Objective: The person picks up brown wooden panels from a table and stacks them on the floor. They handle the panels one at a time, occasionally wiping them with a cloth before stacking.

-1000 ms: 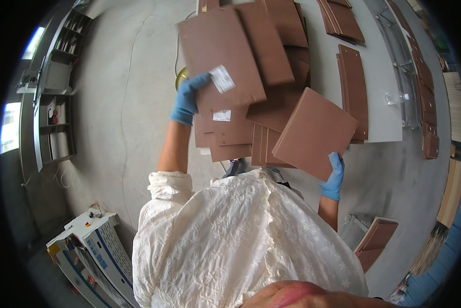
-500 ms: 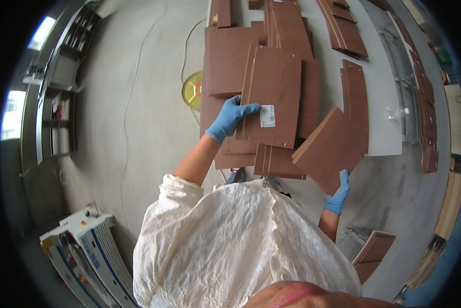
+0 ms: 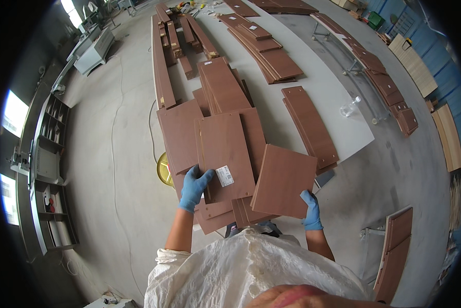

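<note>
In a blue glove, my left hand (image 3: 193, 188) is closed on the lower left edge of a brown wooden panel (image 3: 225, 143). That panel has a white label (image 3: 224, 176) near the thumb, small holes at its corners and a groove along its left side. My right hand (image 3: 311, 210), gloved alike, grips the lower right edge of a smaller, nearly square brown panel (image 3: 287, 177). Thin layered edges show on its left side; whether it is one board or more I cannot tell. Beneath both lie stacked brown panels (image 3: 176, 128), partly hidden.
A long pale table (image 3: 343, 128) carries several stacks of brown boards (image 3: 310, 128) and a clear plastic bottle (image 3: 350, 106). Right of it, a rack (image 3: 361, 54) holds more panels. A yellow reel (image 3: 164, 169) sits left of the stack. Shelving (image 3: 51, 169) lines the left wall.
The square panel in my right hand has swung from a slant to nearly upright, closer to the labelled panel. My left hand keeps its hold. The view has shifted, showing more of the far table.
</note>
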The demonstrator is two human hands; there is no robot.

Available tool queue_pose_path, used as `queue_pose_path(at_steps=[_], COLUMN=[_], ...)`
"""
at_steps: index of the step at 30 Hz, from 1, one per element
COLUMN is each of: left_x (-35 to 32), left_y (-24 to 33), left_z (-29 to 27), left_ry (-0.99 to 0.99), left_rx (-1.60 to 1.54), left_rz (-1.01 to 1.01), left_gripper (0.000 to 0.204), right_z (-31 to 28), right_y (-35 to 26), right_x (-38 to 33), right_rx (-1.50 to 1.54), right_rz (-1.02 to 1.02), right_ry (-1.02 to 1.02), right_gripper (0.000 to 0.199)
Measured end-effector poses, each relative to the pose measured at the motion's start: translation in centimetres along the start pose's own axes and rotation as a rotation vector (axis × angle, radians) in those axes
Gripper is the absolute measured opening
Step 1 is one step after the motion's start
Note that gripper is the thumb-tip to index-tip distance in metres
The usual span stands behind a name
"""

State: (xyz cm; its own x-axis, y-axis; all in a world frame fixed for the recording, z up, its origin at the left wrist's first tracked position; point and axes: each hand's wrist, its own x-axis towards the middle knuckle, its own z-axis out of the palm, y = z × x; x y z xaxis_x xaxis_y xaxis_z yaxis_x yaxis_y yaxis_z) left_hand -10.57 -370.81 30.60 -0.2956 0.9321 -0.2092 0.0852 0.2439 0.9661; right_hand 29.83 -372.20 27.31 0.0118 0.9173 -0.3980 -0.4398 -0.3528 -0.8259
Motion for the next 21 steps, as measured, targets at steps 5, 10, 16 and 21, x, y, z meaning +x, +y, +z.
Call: queue_pose_path(at_steps=[5,10,16,21], left_x=[0.1,3.1,9.0,11.4], left_y=[-1.1,-4.4,-9.2,-13.3], left_z=[0.2,-2.9,-7.4,-10.3], left_ry=[0.002,0.624,0.527,0.504], left_rx=[-0.027,0.295,0.437,0.202], left_rz=[0.032,0.290,-0.236,-0.196], left_gripper=[0.043,0.054,0.070,0.057], right_z=[-0.5,-1.3,-0.6,0.7], right_y=[0.3,0.2,-0.2,-0.3], right_x=[0.5,0.3,-0.1,-0.8], right_rx=[0.005,-0.051,-0.021,-0.061], right_rz=[-0.024,-0.031,0.003,-0.002], right_ry=[0.017,-0.064,0.005,0.045], right_gripper=[0.040,0.053,0.054,0.055])
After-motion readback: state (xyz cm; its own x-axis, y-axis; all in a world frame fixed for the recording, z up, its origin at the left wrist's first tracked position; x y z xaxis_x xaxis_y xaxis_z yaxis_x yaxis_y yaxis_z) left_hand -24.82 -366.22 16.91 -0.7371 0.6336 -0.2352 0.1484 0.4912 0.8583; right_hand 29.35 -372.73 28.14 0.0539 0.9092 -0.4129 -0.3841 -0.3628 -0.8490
